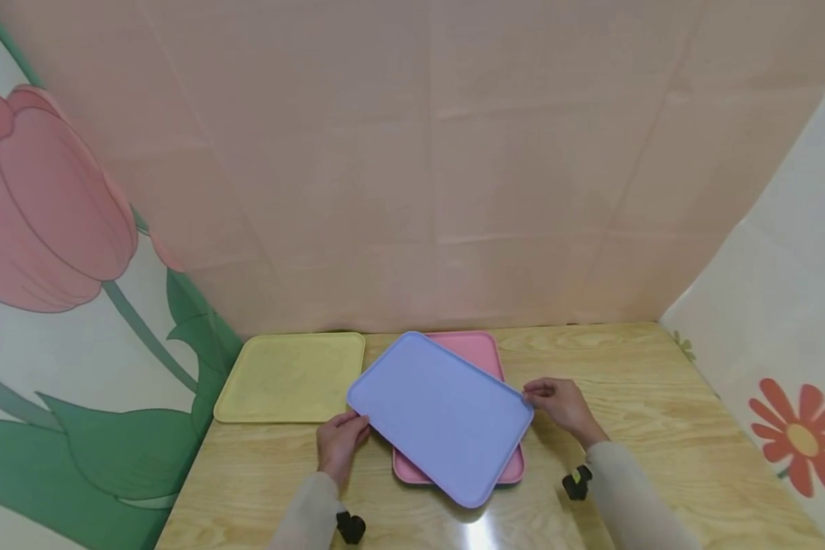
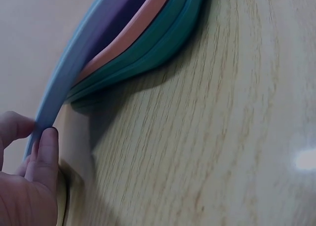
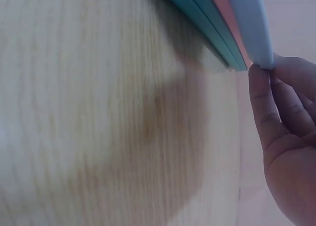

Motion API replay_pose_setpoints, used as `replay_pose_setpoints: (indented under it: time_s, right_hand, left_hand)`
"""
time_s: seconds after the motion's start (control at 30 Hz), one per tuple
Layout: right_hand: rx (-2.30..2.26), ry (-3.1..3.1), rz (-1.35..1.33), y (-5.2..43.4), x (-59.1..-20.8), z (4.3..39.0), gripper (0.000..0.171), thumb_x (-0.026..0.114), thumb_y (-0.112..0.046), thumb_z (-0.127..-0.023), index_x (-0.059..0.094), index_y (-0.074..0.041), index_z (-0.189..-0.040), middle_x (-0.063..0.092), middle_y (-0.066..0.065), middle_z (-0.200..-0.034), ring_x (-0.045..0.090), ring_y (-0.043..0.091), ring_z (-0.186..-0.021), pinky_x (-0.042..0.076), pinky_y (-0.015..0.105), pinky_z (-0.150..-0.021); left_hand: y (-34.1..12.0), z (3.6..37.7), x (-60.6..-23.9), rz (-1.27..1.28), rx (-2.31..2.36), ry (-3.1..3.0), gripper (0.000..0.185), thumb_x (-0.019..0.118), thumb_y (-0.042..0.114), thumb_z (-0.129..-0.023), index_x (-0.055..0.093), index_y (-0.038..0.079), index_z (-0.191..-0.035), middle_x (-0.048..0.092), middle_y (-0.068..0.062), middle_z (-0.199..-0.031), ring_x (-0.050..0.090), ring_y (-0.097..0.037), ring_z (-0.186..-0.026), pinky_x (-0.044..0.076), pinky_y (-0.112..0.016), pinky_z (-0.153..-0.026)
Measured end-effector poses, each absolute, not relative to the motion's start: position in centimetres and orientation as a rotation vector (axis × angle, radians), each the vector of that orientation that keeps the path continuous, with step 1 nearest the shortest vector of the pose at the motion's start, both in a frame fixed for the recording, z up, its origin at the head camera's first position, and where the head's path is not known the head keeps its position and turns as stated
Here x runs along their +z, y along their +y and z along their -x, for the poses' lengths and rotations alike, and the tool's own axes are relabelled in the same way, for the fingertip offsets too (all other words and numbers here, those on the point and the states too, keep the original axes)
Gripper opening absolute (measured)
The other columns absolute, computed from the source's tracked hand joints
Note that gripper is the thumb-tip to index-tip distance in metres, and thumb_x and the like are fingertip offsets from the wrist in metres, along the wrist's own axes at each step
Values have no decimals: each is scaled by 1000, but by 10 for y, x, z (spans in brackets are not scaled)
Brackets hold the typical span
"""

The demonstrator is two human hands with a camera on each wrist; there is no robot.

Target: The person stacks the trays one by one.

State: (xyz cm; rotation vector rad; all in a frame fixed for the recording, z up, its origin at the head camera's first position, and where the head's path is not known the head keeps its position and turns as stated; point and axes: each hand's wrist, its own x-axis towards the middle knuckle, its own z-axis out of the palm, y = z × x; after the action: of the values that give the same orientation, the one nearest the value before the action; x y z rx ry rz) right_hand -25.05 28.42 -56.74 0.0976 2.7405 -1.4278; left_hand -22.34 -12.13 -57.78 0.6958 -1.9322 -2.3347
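Note:
A blue-lavender rectangular tray (image 1: 440,412) is held at a slant over a pink tray (image 1: 477,347). My left hand (image 1: 341,441) pinches its left edge; in the left wrist view, thumb and fingers (image 2: 47,157) grip the rim. On the other side, my right hand (image 1: 562,406) pinches the right corner, and the right wrist view shows its fingers (image 3: 264,100) on the rim. Beneath the pink tray, green trays (image 2: 163,43) are stacked, seen in both wrist views; the blue tray hides most of the pile from above.
A yellow tray (image 1: 292,378) lies at the back left of the wood-grain table (image 1: 591,351). Behind the table hangs a pinkish-beige sheet (image 1: 426,168). Panels with a printed tulip (image 1: 55,206) and a red flower (image 1: 800,435) stand at the sides.

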Motion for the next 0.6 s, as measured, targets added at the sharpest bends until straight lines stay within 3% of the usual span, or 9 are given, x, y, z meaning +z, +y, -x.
replay_pose_setpoints:
  time_s: [0.6]
  right_hand:
    - [-1488,2724,-171,279,-569,221,20,74,-10,-90,71,4,-104,73,15,-98,69,24,-88,56,25,-68]
  left_hand:
    - [-114,236,-580,-648,-2133,-2077,39,82,-3,-75,67,-13,-111,73,-21,-93,70,-18,-80,61,-31,-73]
